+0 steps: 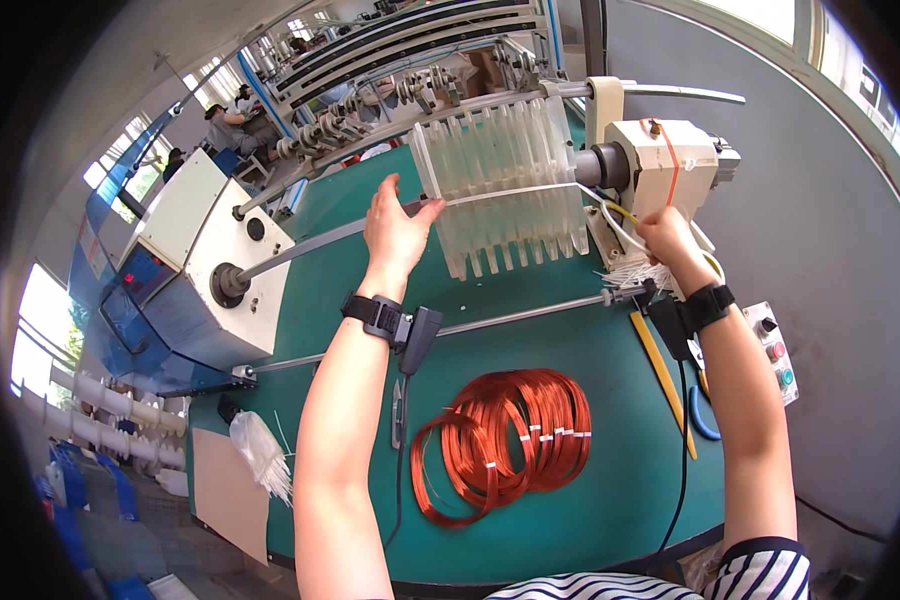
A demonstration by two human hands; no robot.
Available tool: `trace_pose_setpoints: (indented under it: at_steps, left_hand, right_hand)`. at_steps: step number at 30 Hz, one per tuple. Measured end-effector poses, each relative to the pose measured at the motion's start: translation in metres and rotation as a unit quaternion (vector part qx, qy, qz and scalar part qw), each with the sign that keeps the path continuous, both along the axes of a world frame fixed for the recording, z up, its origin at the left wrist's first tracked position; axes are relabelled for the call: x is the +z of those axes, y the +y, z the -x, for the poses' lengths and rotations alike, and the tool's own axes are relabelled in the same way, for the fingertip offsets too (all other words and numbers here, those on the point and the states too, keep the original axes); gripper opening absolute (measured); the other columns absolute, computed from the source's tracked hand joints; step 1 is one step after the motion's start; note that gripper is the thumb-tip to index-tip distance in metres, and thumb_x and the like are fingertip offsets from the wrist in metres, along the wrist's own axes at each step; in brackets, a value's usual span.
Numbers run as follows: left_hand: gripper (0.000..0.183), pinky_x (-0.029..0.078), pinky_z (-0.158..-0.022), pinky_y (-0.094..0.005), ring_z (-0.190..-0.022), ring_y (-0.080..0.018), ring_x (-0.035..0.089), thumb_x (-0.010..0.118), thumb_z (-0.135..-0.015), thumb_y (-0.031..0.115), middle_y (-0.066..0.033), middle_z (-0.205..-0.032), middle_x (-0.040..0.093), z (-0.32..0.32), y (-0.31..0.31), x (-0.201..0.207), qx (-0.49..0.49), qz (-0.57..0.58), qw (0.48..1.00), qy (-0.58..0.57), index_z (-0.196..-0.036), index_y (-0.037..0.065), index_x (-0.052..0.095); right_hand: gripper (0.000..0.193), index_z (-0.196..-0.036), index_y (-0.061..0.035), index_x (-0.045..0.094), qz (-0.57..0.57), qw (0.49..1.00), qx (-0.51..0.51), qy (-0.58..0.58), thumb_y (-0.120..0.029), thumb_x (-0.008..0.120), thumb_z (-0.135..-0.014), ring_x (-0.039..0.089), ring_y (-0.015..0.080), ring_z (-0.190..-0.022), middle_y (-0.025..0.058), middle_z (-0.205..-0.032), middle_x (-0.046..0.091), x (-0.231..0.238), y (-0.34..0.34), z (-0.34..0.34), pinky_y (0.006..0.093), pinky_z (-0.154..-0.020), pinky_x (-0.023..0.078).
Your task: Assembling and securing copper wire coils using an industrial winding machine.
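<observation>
Your left hand (398, 232) is spread wide, thumb at the nine-o'clock end of the clear slotted former (510, 225), which sits at one o'clock. Your right hand (673, 245), between two and three, holds white-and-yellow tubing (622, 211), fingers narrow.

l arm: bare forearm (338, 440) comes in btwn 6 & 7 o'clock, runs up twd 12, tipped slightly twd 1; l wrist approx straight; l hand (398, 232) at abt 11 o'clock, back of hand mostly showing, fingers (383, 195) up twd 12, thumb (428, 212) stretched twd 2, well apart fr fingers; r arm: comes in at abt 4 o'clock, r forearm (755, 425) slants up twd 11–12; r hand (673, 243) btwn 2 & 3 o'clock, fingers curled in a pinch, fingertips pointing twd 10
</observation>
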State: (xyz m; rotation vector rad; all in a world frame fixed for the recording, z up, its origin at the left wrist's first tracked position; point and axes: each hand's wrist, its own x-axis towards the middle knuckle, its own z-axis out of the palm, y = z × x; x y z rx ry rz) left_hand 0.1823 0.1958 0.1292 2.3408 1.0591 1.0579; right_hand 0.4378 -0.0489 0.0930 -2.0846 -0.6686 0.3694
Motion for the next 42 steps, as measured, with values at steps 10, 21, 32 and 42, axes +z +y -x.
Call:
trace_pose_setpoints:
  at_steps: [10, 21, 32, 42]
  left_hand:
    - [0.017, 0.049, -0.056, -0.0274, -0.075, -0.0144, 0.063, 0.064, -0.088, 0.019, -0.0064, -0.089, 0.064, -0.047, -0.155, -0.032, -0.116, 0.285, 0.942, -0.131, -0.092, 0.003, 0.061]
    - [0.018, 0.048, -0.055, -0.0298, -0.061, -0.0162, 0.062, 0.054, -0.088, 0.007, -0.0080, -0.079, 0.063, -0.094, -0.186, -0.068, -0.057, 0.575, 0.767, -0.278, -0.105, 0.001, 0.057]
    - [0.006, 0.048, -0.054, -0.0237, -0.064, -0.0132, 0.058, 0.054, -0.086, 0.012, -0.0002, -0.077, 0.061, -0.088, -0.160, -0.053, -0.251, 0.693, 0.623, -0.262, -0.083, 0.009, 0.059]
    - [0.014, 0.036, -0.050, -0.0215, -0.054, -0.0072, 0.049, 0.056, -0.089, 0.019, 0.0059, -0.064, 0.055, -0.092, -0.133, -0.074, -0.238, 0.770, 0.559, -0.197, -0.076, 0.014, 0.058]
  right_hand:
    - [0.026, -0.098, -0.0116, 0.067, 0.134, 0.918, -0.007, -0.373, -0.008, 0.049, -0.079, 0.065, 0.0347, -0.081, 0.0169, -0.082, 0.066, -0.019, -0.033, 0.027, 0.0453, -0.072, 0.050]
    - [0.028, -0.104, -0.0005, 0.056, -0.016, 0.902, 0.109, -0.417, -0.015, 0.059, -0.079, 0.064, 0.0359, -0.086, 0.0210, -0.090, 0.065, -0.015, 0.000, 0.070, 0.0462, -0.072, 0.049]
    - [0.064, -0.138, 0.0002, 0.034, 0.054, 0.944, 0.073, -0.317, -0.011, 0.052, -0.078, 0.064, 0.0395, -0.077, 0.0248, -0.084, 0.065, 0.008, 0.031, 0.073, 0.0464, -0.071, 0.050]
    - [0.078, -0.140, 0.0062, 0.024, 0.033, 0.924, 0.070, -0.375, -0.008, 0.058, -0.072, 0.060, 0.0327, -0.060, 0.0164, -0.064, 0.060, 0.004, 0.042, 0.081, 0.0421, -0.066, 0.047]
